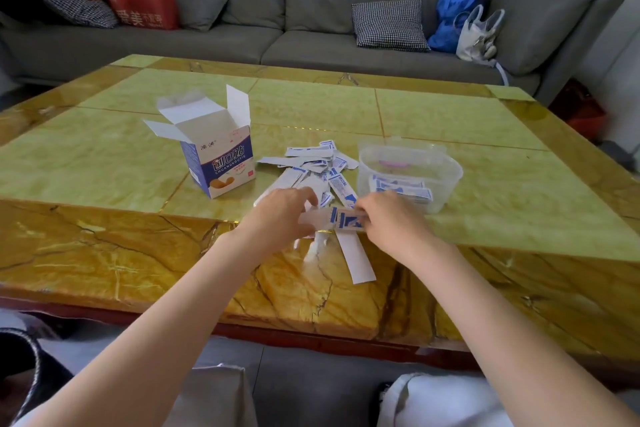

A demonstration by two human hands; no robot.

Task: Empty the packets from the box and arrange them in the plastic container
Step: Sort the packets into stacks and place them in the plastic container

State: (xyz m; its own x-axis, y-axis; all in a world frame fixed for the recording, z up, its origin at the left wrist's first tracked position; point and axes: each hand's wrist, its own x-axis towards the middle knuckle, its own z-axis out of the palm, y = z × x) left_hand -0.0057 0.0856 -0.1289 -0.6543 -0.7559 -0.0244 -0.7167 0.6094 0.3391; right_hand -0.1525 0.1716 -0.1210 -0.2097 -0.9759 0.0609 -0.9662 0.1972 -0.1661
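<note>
Both hands meet near the surface point(104, 156) edge: left hand point(284, 215) and right hand point(388, 218) each pinch an end of a small stack of packets point(346, 220), likely squaring it so it drops in flat. Loose pile point(311, 166) lies between box point(218, 156) and container point(412, 173). Box stands open, looks emptied. Container already holds a few packets laid flat; most still outside.
</note>
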